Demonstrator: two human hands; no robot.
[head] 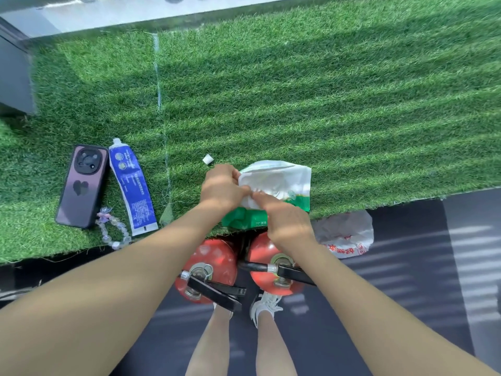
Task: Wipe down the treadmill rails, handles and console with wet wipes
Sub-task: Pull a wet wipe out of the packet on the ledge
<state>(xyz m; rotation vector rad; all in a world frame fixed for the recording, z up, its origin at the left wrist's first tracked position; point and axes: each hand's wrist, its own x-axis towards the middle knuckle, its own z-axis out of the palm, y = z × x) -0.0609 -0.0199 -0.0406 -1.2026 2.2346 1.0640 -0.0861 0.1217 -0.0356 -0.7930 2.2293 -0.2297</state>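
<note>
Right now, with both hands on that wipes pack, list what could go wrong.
1. The wipes pack lies near the edge of the turf ledge; while the left hand and right hand tug at it, it might slide off towards the two red fire extinguishers below.
2. The small white cap sits loose in the grass and could get lost.
3. A dripping wipe could wet the phone lying nearby.

Bare forearms and hands (225,185) without sleeves, bare lower legs, and white lace-up sneakers (264,303) with black trim.
</note>
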